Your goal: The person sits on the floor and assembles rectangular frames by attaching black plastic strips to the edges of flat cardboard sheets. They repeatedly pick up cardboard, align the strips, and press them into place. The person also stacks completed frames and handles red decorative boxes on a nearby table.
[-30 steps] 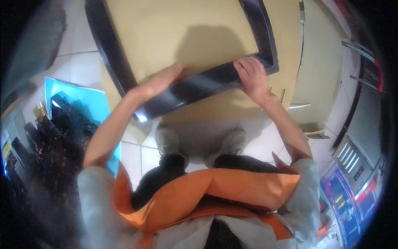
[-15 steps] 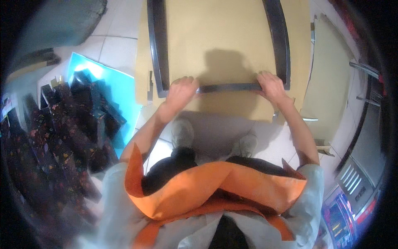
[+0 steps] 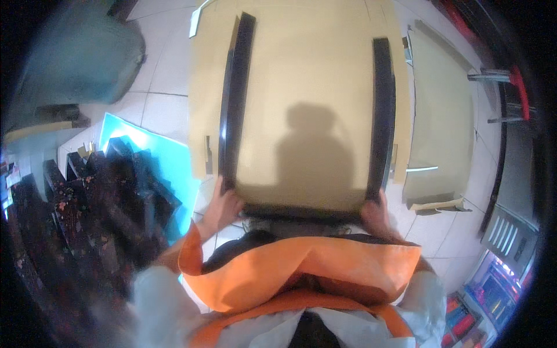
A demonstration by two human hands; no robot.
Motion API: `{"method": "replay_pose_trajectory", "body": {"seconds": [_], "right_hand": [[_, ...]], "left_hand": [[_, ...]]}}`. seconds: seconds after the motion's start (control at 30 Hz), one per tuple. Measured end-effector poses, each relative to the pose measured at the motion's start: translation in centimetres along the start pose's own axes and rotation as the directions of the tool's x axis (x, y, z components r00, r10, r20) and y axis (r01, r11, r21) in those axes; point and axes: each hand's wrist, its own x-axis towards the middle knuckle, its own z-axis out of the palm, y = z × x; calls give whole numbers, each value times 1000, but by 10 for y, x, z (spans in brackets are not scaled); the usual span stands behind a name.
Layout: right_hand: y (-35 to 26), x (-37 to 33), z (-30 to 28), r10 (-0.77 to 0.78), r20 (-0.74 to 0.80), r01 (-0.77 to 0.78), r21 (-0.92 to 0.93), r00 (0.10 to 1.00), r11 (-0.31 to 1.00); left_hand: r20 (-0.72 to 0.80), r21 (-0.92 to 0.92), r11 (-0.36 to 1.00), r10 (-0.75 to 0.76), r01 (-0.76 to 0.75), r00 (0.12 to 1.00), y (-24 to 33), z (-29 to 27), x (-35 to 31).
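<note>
A dark three-sided frame (image 3: 381,110) lies over a tan board (image 3: 301,75), its two long bars pointing away from me and its crossbar close to my waist. The far ends of both bars are unjoined. At the frame's near left corner, my left hand (image 3: 222,206) is closed round the bar, fingers partly hidden. My right hand (image 3: 376,216) grips the near right corner in the same way. Below the crossbar hangs my orange apron (image 3: 301,267), and a head-and-shoulders shadow falls on the board between the bars.
On the left, several dark speckled strips (image 3: 98,232) are piled partly over a bright cyan sheet (image 3: 174,156). Another tan sheet (image 3: 441,116) lies on the tiled floor (image 3: 168,64) at right. Red-and-metal parts (image 3: 516,95) stand at the far right.
The frame has come toward my body, and its far bar ends now show. My hands have drawn back with it, moving outward to the corners. The view has tilted slightly farther ahead.
</note>
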Motion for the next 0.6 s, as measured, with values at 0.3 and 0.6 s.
{"method": "replay_pose_trajectory", "body": {"seconds": [0.3, 0.6], "right_hand": [[-104, 76, -81, -348, -361, 131, -508, 865, 852], [-127, 285, -140, -4, -504, -135, -238, 864, 962]], "left_hand": [[-478, -233, 964, -229, 128, 848, -38, -96, 66], [-297, -811, 562, -634, 162, 714, -103, -161, 251]]}}
